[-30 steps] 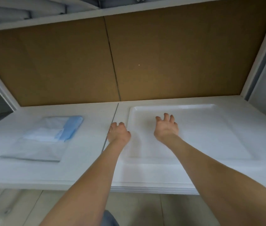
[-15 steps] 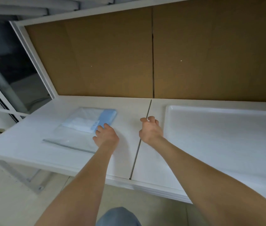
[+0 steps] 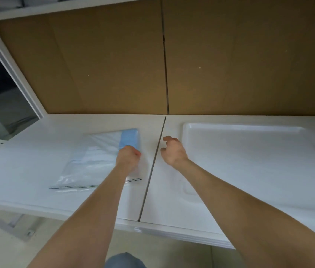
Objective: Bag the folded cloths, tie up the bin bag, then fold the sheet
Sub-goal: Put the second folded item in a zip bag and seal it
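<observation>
Our left hand (image 3: 127,157) pinches the right edge of the clear bag (image 3: 92,163); our right hand (image 3: 173,151) hovers loosely open, empty. The bag seems light, limp and slippery, so we would hold it near the cloths (image 3: 129,137).

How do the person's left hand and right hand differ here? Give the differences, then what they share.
The left hand lies on the clear bag, left of the seam in the table; the right hand is over bare tabletop right of it. The left hand's fingers curl onto the bag's edge; the right hand's fingers are loosely curled and hold nothing. Both reach forward, backs up.
</observation>
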A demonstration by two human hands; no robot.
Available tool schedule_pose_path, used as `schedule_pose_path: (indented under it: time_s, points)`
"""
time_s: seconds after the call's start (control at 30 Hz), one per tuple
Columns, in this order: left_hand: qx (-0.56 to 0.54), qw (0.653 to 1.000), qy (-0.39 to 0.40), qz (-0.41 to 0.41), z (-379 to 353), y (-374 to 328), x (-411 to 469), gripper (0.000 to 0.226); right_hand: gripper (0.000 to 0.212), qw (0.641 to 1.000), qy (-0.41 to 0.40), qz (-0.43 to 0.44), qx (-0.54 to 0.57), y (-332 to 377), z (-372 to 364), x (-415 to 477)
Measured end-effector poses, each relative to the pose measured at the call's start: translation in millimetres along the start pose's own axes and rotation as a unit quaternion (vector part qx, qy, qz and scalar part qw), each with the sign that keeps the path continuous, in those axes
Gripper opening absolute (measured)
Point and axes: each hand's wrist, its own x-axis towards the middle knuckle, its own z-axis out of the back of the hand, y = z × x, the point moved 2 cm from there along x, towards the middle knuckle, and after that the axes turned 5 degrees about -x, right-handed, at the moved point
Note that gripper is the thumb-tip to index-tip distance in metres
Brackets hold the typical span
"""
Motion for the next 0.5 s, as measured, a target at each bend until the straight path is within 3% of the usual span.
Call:
schedule_pose_path:
  time_s: [0.17, 0.3, 0.4, 0.5]
  points:
    - [-0.166, 0.982, 0.054, -0.07, -29.7, -61.8, -27.7, 0.021, 0.055, 0.978, 0.005, -0.096, 0.184, -17.6, 17.2, 3.9]
    - [-0.258, 0.958, 0.095, -0.084, -30.7, -96.7, -47.6, 0.028, 0.053, 0.899, 0.058, -0.151, 0.408, -29.0, 31.5, -2.1]
    - [-0.306, 0.933, 0.164, -0.096, -29.1, -112.9, -64.4, 0.021, 0.038, 0.86, 0.081, -0.169, 0.475, -33.3, 44.7, -12.5]
    - [-0.307, 0.918, 0.224, -0.111, -27.5, -122.1, -79.9, 0.019, 0.015, 0.852, 0.063, -0.188, 0.485, -35.3, 61.8, -24.0]
